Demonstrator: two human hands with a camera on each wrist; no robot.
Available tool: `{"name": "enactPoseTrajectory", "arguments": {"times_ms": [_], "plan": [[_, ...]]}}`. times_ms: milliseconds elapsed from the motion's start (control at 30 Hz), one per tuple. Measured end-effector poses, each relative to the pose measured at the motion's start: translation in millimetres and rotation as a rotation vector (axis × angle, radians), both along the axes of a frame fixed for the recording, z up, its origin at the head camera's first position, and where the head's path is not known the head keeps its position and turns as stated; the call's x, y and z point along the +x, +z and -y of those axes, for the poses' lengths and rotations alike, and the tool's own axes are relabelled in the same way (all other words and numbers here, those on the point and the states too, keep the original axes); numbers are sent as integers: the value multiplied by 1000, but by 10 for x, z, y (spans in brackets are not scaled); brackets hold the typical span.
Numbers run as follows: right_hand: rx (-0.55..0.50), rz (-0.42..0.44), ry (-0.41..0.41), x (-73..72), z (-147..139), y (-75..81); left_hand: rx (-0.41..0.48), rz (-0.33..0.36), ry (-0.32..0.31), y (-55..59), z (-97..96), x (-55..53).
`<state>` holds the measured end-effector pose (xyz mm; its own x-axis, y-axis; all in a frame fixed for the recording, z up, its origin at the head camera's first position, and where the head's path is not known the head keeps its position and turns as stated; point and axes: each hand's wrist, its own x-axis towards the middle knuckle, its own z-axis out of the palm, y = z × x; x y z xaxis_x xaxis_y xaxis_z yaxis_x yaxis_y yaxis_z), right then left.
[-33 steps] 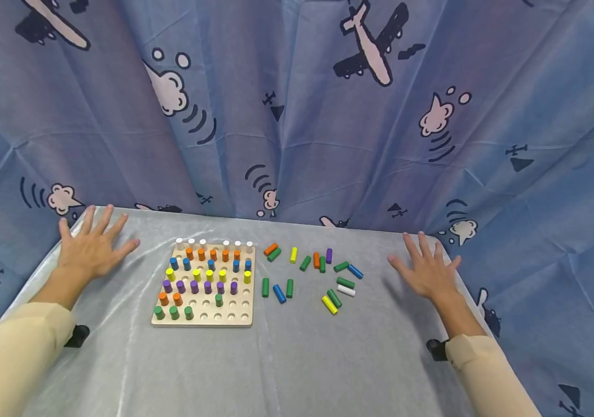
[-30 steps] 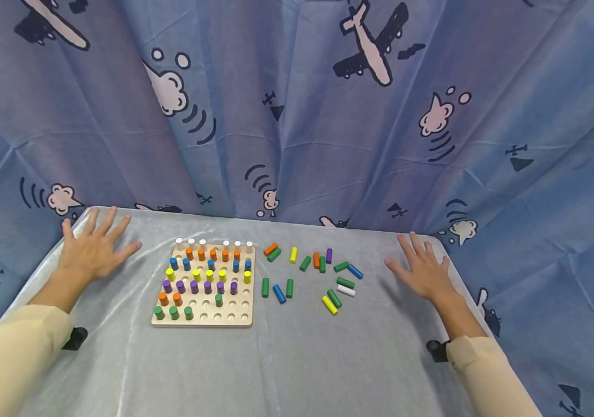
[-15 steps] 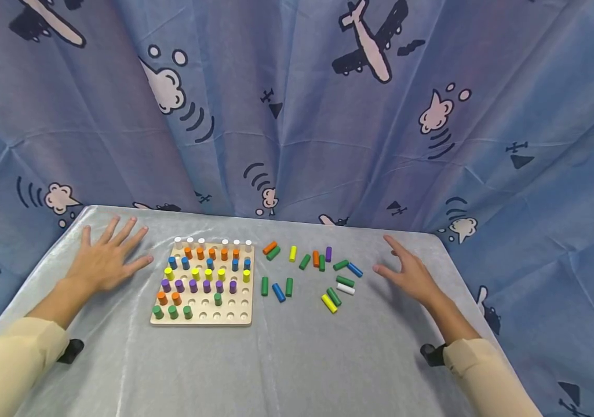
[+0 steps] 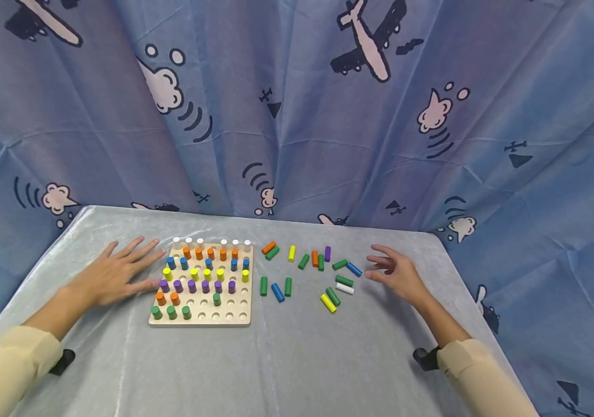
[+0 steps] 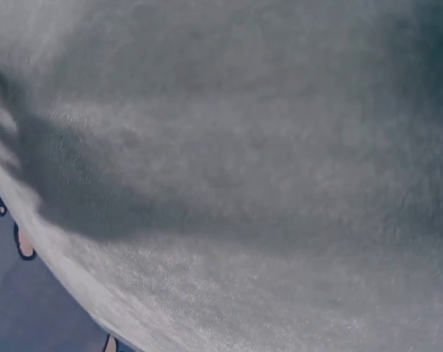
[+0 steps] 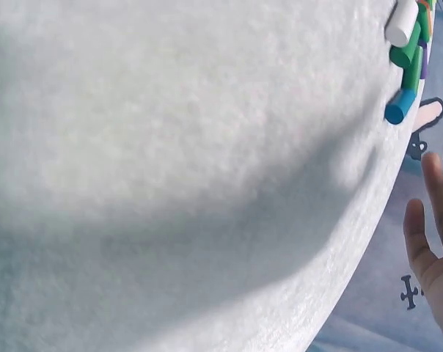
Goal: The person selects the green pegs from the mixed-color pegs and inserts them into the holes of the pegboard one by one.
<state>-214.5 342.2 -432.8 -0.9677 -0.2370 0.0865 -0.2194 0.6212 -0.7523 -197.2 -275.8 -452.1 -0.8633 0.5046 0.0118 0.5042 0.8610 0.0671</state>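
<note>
A pale wooden pegboard [image 4: 223,320] with rows of white, orange, blue, yellow, purple and green pegs lies left of centre in the head view. My left hand [image 4: 111,275] is at its left side, fingers spread, with the thumb and fingertips right at the board's edge. Right of the board, loose coloured pegs lie scattered on the cloth. My right hand [image 4: 394,273] hovers beside them with relaxed, slightly bent fingers and nothing held. Nearest to it are a blue peg [image 4: 354,269] and a white peg [image 4: 345,288]. In the right wrist view, fingers of the right hand [image 6: 438,249] show at the edge.
A grey cloth [image 4: 297,365] covers the table, and its far edge meets a blue curtain [image 4: 297,116] printed with planes. Among the loose pegs are a yellow peg [image 4: 328,303], a purple peg [image 4: 327,253] and an orange peg [image 4: 269,247]. The left wrist view shows mostly cloth [image 5: 243,147].
My left hand has moved right and nearer, up to the pegboard's left edge. My right hand has moved left toward the loose pegs, its spread fingers now drawn closer together. The pegs have stayed put.
</note>
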Motion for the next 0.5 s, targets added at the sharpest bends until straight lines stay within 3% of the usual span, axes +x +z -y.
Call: {"name": "enactPoseTrajectory", "arguments": {"times_ms": [500], "plan": [[-19, 70, 16, 6, 99, -133, 33, 58, -69, -66, -26, 46]]}}
